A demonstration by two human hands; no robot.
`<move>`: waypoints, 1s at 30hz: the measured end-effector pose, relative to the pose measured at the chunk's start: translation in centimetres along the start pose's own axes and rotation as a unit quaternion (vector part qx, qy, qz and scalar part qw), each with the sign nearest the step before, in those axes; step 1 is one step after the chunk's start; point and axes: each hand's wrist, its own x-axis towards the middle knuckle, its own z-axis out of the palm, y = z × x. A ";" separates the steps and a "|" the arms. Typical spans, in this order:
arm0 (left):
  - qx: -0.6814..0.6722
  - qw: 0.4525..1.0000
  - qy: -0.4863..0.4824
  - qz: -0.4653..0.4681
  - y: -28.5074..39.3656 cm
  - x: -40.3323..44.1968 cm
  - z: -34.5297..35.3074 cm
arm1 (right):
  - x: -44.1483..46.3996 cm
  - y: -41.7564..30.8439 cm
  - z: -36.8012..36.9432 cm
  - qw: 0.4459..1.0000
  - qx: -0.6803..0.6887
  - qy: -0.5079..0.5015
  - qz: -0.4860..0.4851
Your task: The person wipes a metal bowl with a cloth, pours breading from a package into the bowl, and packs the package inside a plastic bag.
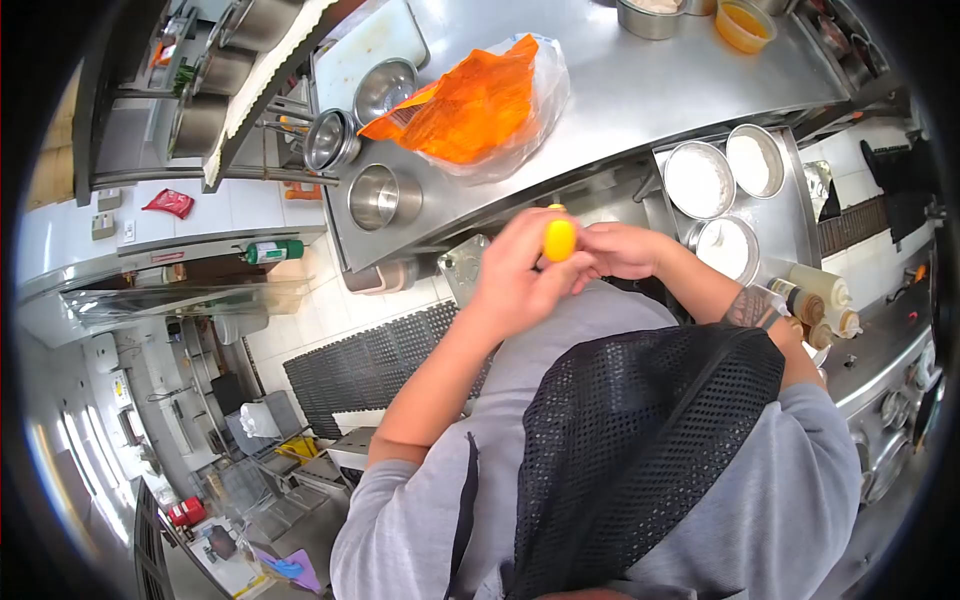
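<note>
My left hand [522, 272] is closed around a bright yellow, rounded object [559, 241], possibly a handle seen end-on; its kind does not show. Close against it, my right hand [622, 250] has its fingers curled in, and whatever they may hold is hidden. Both hands are in front of my grey shirt, by the front edge of the steel counter [610, 150]. Beyond them on the counter lies an orange bag [480, 105] inside clear plastic. A steel pot [384, 197] stands near the counter's left corner.
Round pans of white powder [699, 180] sit in a steel recess at right, with squeeze bottles [820, 285] nearer me. Steel bowls [385, 88], a white cutting board [372, 50] and a tub of orange liquid [745, 25] are on the counter. Black matting [370, 360] covers the floor.
</note>
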 end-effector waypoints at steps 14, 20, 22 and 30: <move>0.017 0.986 -0.045 0.161 1.4 2.4 5.3 | -5.4 0.5 1.0 0.957 0.238 0.020 -0.168; 0.067 0.991 0.009 0.118 1.7 1.0 -0.8 | -5.0 -1.9 2.8 0.990 0.017 0.122 -0.067; 0.088 0.994 0.051 0.050 1.5 -0.4 -5.9 | -4.3 -1.8 2.1 0.989 -0.019 0.138 -0.052; 0.143 0.924 0.353 -0.032 0.1 -8.9 -27.7 | 0.2 -0.4 -0.5 0.951 -0.118 0.277 0.065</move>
